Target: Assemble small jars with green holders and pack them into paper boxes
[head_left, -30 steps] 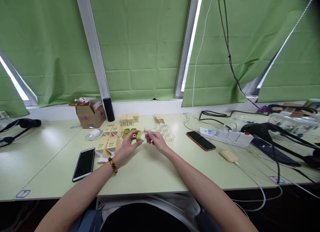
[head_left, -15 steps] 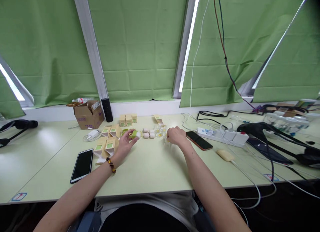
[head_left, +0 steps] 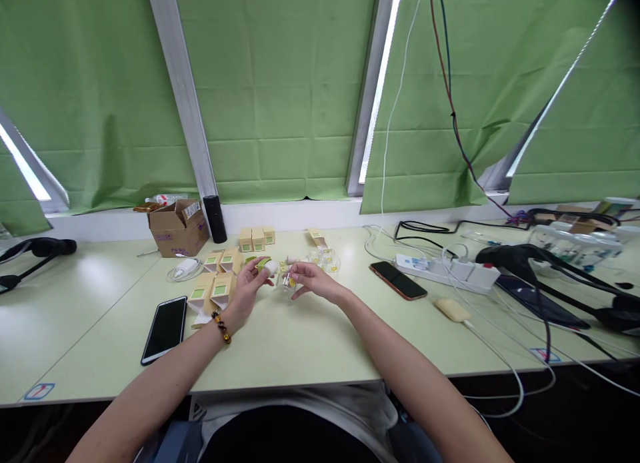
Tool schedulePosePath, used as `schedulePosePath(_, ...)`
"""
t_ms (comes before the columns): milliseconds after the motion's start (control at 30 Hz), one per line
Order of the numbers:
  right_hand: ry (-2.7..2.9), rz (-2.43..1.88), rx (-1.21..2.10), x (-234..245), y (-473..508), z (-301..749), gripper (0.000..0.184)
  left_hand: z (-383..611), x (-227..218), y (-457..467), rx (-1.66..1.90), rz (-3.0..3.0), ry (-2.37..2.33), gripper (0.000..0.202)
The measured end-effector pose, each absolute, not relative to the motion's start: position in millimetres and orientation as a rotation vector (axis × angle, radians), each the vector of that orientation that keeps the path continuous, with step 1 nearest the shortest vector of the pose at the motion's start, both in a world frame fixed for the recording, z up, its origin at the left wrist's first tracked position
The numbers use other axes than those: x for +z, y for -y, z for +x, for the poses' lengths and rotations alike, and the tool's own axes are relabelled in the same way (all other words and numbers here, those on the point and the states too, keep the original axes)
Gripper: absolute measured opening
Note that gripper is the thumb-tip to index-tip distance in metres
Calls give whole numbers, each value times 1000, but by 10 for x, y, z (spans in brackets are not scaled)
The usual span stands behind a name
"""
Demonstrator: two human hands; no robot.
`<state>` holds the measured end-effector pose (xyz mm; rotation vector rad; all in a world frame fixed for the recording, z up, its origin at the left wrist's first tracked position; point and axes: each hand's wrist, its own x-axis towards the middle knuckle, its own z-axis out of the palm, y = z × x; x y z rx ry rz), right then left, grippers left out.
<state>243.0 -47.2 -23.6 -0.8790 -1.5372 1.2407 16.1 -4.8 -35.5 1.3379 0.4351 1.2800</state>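
My left hand (head_left: 249,286), with a bead bracelet at the wrist, is closed around a small green and white object (head_left: 267,267) held just above the table. My right hand (head_left: 309,280) is closed on a small clear plastic case (head_left: 287,280) right beside it, the two hands nearly touching. Behind them lie more clear cases (head_left: 327,260) and small pale blocks (head_left: 293,259). Tan and green little cartons (head_left: 216,288) lie to the left of my left hand, and three more (head_left: 257,237) stand further back.
A black phone (head_left: 165,328) lies at the left, a red-edged phone (head_left: 398,280) at the right. A cardboard box (head_left: 177,230) and a black cylinder (head_left: 215,218) stand by the window. A power strip (head_left: 450,270), cables and a beige charger (head_left: 451,309) fill the right side.
My right hand went out to the clear cases at the right, then came back to the middle holding one. My left hand kept the green and white object and lifted it slightly.
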Motion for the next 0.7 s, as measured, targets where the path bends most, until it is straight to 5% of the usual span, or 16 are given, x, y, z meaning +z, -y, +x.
schedulePosePath(367, 1232, -813, 1096, -475, 355, 2144, 52, 135, -353, 87, 1206, 1294, -383, 57)
schedulePosePath(700, 1141, -751, 1290, -447, 476, 2094, 61, 152, -325, 121, 1178, 1266, -308, 51)
